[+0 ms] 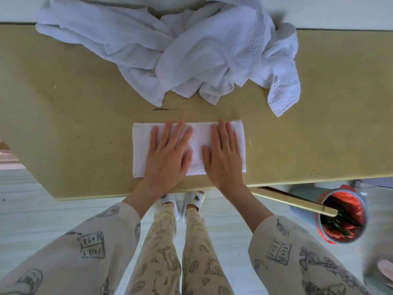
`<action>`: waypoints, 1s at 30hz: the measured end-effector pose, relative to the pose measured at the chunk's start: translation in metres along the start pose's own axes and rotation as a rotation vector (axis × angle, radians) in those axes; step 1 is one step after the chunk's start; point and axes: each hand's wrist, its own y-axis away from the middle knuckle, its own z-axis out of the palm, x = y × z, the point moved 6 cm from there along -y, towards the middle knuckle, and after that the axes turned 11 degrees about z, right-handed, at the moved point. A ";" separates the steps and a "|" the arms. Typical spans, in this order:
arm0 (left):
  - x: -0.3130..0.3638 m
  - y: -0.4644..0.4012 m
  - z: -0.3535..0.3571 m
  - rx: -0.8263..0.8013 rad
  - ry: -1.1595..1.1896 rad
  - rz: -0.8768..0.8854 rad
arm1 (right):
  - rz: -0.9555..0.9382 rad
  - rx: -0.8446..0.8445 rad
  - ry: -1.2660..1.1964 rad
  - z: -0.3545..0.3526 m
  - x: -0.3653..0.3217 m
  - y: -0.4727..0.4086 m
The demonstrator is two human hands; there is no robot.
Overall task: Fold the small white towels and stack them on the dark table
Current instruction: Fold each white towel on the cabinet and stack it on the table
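Pressing flat with both palms, the person is smoothing a half-folded small white towel (140, 150) that lies as a long strip near the front edge of the table (63, 124). Going from left to right: the left hand (168, 154) lies spread, fingers straight and pointing to 12 o'clock, on the strip's middle-left part; the right hand (225, 154) lies just beside it, equally flat and spread, on the middle-right part. Neither hand pinches any cloth.

The step in hand looks like flattening after a first fold. The next move would likely call for lifting one short end and bringing it over to the other, edges matched, before the towel goes to a stack; no stack is in view.

At 12 o'clock from the hands, well apart from the strip, a heap of unfolded white towels (191, 50) waits at the table's far side, one corner with a small label hanging toward 2 o'clock.

The tabletop is tan and scuffed, not dark. Pale flooring (53, 209) shows below it, and at 4 o'clock stands a bin (340, 218) with a red liner.
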 end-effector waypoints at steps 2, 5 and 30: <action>-0.007 0.002 -0.001 -0.005 -0.031 0.012 | 0.019 -0.009 0.097 0.001 0.012 0.000; -0.016 0.006 0.000 -0.001 -0.062 0.007 | 0.025 -0.018 0.163 -0.001 0.017 0.001; -0.069 0.074 -0.036 0.234 0.301 -0.916 | -0.026 -0.091 0.127 -0.005 -0.025 -0.003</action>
